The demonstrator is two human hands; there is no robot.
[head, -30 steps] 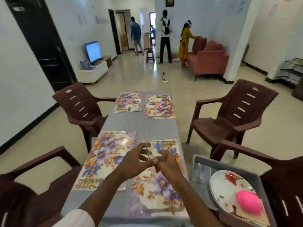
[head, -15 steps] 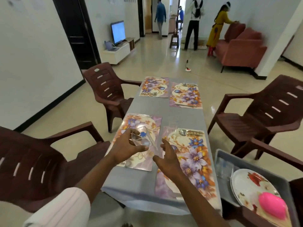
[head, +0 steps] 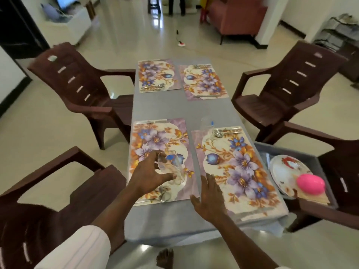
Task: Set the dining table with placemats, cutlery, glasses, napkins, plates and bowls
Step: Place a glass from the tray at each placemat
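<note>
At the bottom edge a bare foot (head: 165, 257) shows under the grey table (head: 174, 224). On the near left placemat (head: 155, 136), cutlery (head: 164, 194) lies just beside the left hand's wrist. At lower right a grey tray (head: 260, 145) holds a plate (head: 285, 167) and a pink egg-shaped thing (head: 310, 184). A second glass (head: 206, 123) stands upright just beyond the near right placemat (head: 239, 171), and two more placemats (head: 155, 74) lie at the far end between brown chairs (head: 77, 84). A second ago both hands met around the glass; now they are apart. The right hand (head: 209, 200) lies flat and empty, its fingers straight over the near right placemat's left edge. The left hand (head: 149, 177) grips the clear glass (head: 170, 167), thumb and fingers curled around it. The glass is tilted above the near left placemat, its base towards the lower right.
</note>
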